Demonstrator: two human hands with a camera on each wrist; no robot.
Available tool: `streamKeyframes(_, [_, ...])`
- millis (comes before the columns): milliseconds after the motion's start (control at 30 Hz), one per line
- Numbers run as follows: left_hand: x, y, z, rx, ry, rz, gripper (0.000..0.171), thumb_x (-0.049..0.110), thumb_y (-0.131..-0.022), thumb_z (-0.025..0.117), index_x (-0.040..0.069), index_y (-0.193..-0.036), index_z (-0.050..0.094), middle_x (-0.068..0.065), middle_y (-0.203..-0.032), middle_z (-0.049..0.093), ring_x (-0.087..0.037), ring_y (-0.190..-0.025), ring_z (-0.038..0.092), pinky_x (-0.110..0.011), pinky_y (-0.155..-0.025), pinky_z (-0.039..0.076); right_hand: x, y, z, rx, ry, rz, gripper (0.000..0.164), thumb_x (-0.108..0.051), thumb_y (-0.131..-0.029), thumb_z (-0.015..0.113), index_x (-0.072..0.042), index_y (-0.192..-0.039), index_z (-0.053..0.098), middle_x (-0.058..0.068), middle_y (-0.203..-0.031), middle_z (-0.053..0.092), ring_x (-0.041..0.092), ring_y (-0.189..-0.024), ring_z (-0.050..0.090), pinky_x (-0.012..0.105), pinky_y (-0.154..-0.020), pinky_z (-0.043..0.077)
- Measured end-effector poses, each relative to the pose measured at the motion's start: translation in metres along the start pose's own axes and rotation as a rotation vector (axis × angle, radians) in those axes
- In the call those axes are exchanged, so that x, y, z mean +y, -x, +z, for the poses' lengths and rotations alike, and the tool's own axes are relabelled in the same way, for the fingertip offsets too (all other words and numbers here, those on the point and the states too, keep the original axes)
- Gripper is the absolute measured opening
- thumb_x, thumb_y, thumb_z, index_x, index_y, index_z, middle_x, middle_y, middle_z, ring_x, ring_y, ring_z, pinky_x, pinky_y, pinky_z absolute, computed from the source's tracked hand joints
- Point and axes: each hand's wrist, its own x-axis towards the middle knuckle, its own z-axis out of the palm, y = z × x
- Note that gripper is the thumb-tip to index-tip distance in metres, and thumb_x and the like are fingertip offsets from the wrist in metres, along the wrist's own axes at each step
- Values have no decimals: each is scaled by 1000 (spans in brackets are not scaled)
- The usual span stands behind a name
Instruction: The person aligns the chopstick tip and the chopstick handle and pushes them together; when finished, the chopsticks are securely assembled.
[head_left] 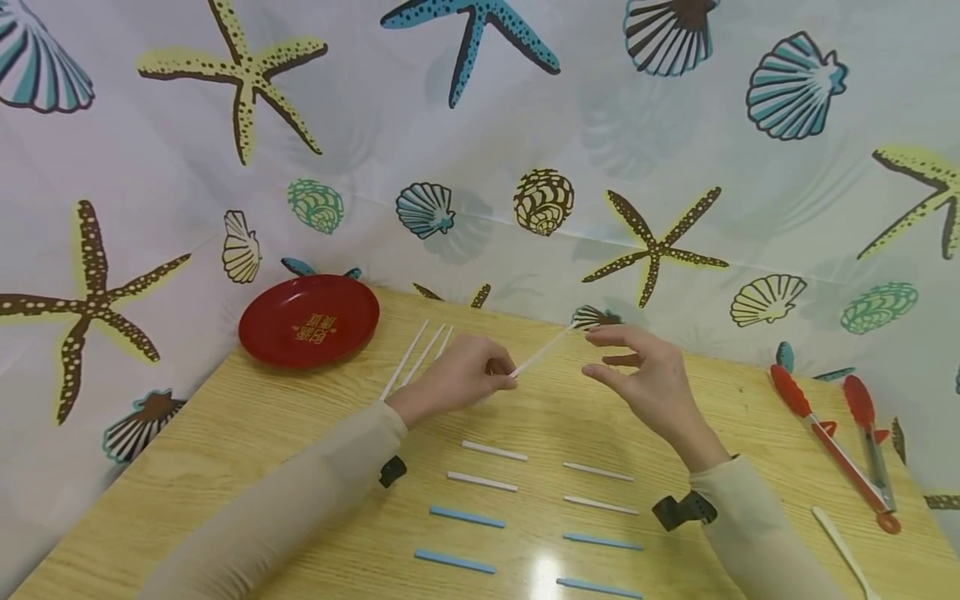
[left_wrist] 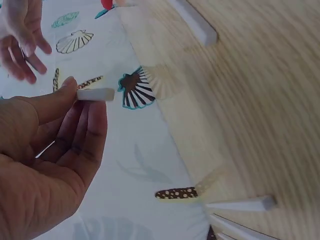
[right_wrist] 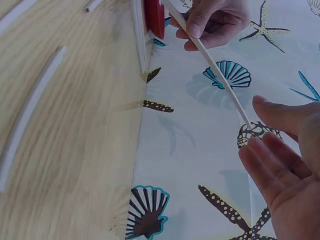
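My left hand pinches a slim white chopstick near one end, and its blunt square end sticks out past the thumb in the left wrist view. The rest slants up and away to the right. Close to the far tip is my right hand, thumb and fingers spread apart around nothing. In the right wrist view, the chopstick's tip points in between that thumb and the fingertips. Three long white chopsticks lie on the table, partly hidden behind my left hand.
Short white rods and blue rods lie in two columns nearer me. A red oval plate with yellow characters stands back left. Red-tipped tongs and a pale, thin-handled utensil lie at right. Patterned cloth hangs behind.
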Motion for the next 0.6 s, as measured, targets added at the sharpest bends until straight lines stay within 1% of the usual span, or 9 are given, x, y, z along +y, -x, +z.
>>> streamKeyframes(67, [-7, 0, -1, -10, 66, -39, 8, 13, -90, 75, 5, -91, 76, -4, -79, 70, -10, -65, 62, -25, -60, 53, 1, 3, -1, -17, 4, 6, 39, -5, -79, 83, -7, -116, 70, 2, -118, 67, 20, -106, 64, 34, -78, 58])
streamKeyframes(167, [-19, 1, -2, -36, 166, -132, 10, 11, -92, 72, 2, -93, 75, -9, -81, 71, -14, -62, 65, -29, -59, 57, 2, 10, -3, -100, 24, 52, 30, -8, -82, 82, -8, -110, 72, 0, -112, 69, 18, -100, 66, 31, -76, 58])
streamKeyframes(233, [-25, 1, -2, -37, 228, -203, 9, 10, -92, 72, 1, -93, 74, -10, -81, 71, -16, -63, 66, -33, -60, 59, 4, 16, -3, -198, 39, 85, 25, -11, -83, 81, -11, -107, 73, -1, -106, 70, 16, -95, 67, 30, -76, 58])
streamKeyframes(333, [-33, 3, -3, -25, 290, -285, 10, 8, -92, 72, -2, -94, 73, -10, -81, 70, -17, -64, 68, -38, -63, 60, 9, 25, -4, -384, 49, 120, 21, -12, -86, 79, -12, -105, 73, -1, -101, 70, 14, -89, 67, 27, -76, 56])
streamKeyframes(400, [-37, 4, -4, -10, 303, -324, 10, 6, -91, 72, -3, -94, 72, -9, -79, 69, -18, -64, 68, -38, -63, 60, 11, 30, -4, -496, 58, 129, 21, -12, -86, 79, -10, -105, 72, 1, -98, 70, 12, -87, 66, 27, -75, 56])
streamKeyframes(467, [-41, 5, -5, 0, 308, -353, 10, 5, -91, 73, -4, -94, 72, -9, -79, 69, -18, -64, 68, -37, -63, 60, 12, 35, -4, -582, 76, 127, 22, -11, -85, 80, -8, -105, 72, 3, -95, 70, 11, -85, 65, 27, -74, 56])
streamKeyframes(533, [-46, 6, -5, 5, 321, -383, 11, 3, -90, 73, -5, -96, 71, -10, -79, 68, -18, -64, 67, -36, -62, 60, 12, 40, -3, -639, 101, 123, 22, -10, -83, 81, -7, -103, 72, 1, -92, 69, 12, -82, 65, 27, -71, 55])
streamKeyframes(600, [-49, 7, -5, 2, 321, -399, 12, 2, -90, 73, -6, -97, 70, -11, -79, 68, -18, -63, 67, -35, -62, 60, 13, 43, -2, -670, 136, 109, 22, -10, -81, 83, -7, -101, 72, 0, -89, 69, 13, -80, 64, 27, -69, 54])
